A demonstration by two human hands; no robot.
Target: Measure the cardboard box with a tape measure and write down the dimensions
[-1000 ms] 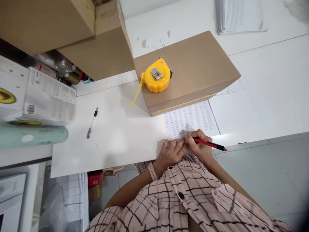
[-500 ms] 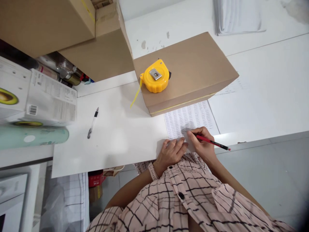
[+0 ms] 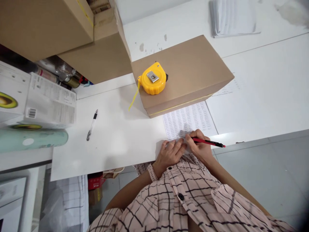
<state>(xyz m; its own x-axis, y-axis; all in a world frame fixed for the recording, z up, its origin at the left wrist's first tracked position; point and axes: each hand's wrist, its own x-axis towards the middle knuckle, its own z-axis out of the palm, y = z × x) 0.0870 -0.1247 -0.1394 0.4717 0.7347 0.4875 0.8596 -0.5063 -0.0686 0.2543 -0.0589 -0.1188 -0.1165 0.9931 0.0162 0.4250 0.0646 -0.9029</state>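
Note:
My right hand (image 3: 199,146) is closed around a red and black pen (image 3: 209,142), its tip down at the lower part of a paper sheet (image 3: 188,119) filled with columns of small writing. My left hand (image 3: 171,152) rests with fingers spread on the sheet's lower edge, holding nothing. A cardboard box (image 3: 185,72) stands over the upper part of the sheet and hides it. On the box lies a yellow tape measure (image 3: 153,79) with a metal clip and a yellow strap.
A clear pen with a black grip (image 3: 92,125) lies on the white table (image 3: 116,129). Larger cartons (image 3: 103,54), a white box with avocado pictures (image 3: 50,100) and a mint-green cylinder (image 3: 36,138) stand at left. A stack of papers (image 3: 234,17) sits at the back right.
The view has shifted slightly. My right hand and the pen have moved a little left along the writing, nearer my left hand, which stays in place on the sheet.

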